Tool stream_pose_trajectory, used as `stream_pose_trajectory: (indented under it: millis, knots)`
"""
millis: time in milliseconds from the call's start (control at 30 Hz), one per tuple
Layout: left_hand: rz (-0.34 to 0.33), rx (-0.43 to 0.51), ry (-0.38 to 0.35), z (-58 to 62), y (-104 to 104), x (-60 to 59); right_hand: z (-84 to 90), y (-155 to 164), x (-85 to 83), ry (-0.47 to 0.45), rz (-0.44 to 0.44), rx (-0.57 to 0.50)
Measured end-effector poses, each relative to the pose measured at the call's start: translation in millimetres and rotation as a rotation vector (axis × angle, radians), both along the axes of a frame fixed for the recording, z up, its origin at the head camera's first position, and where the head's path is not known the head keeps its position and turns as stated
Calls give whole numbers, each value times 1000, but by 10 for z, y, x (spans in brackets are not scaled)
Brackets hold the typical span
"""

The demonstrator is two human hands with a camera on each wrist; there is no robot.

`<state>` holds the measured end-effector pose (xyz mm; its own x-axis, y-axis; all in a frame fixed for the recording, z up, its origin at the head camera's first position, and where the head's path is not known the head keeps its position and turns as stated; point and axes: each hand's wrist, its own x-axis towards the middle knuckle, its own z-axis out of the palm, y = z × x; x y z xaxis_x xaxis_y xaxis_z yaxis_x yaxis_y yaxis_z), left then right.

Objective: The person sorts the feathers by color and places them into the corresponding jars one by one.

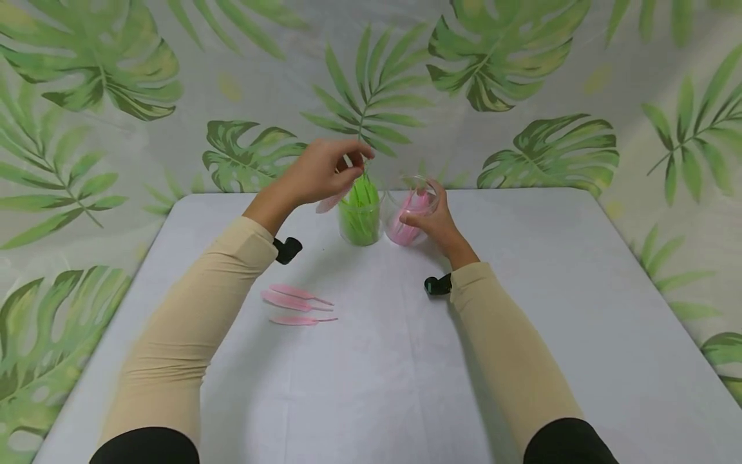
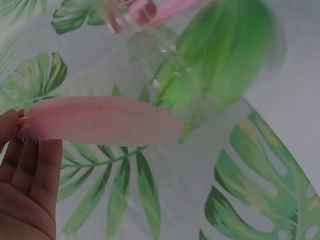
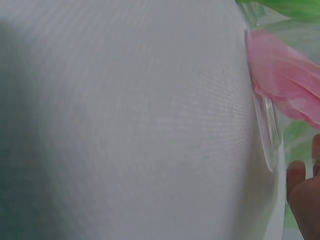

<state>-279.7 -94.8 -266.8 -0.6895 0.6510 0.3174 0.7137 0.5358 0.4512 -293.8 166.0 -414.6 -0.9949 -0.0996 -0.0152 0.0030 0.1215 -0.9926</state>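
the table (image 1: 522, 335) carries two clear cups; the pink-filled cup (image 1: 408, 219) is tilted and gripped by the right hand (image 1: 431, 222). a pink feather (image 1: 332, 202) is pinched by the left hand (image 1: 319, 174) above the green-filled cup (image 1: 360, 216), its long axis slanting down-left. no writing is seen.

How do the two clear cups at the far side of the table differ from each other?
The left cup holds green feathers and stands upright, with no hand on it; the left hand above it pinches a pink feather. The right cup holds pink feathers, and the right hand grips it, seemingly tilted. Both are clear and stand side by side.
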Motion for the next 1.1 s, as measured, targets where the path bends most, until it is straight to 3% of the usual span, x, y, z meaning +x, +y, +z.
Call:
stream_pose_trajectory:
  millis: [133, 233, 367, 500, 767, 900, 1100]
  knots:
    - [52, 94, -54, 94, 188, -115, -100, 25, -53, -15, -16, 5]
    - [103, 217, -146, 124, 323, -178, -208, 61, -126, -14, -35, 13]
    - [135, 428, -274, 92, 508, -269, -226, 75, -121, 10, -47, 18]
    - [126, 550, -316, -5, 715, -371, -215, 81, -107, 13, -50, 10]
    - [154, 512, -353, -373, 1013, -510, -241, 55, -134, 16, -40, -6]
    - [156, 490, -401, -536, 1035, -531, -245, 38, -136, 37, -34, -17]
    - [143, 476, -456, -682, 994, -565, -222, 29, -133, 33, -39, -9]
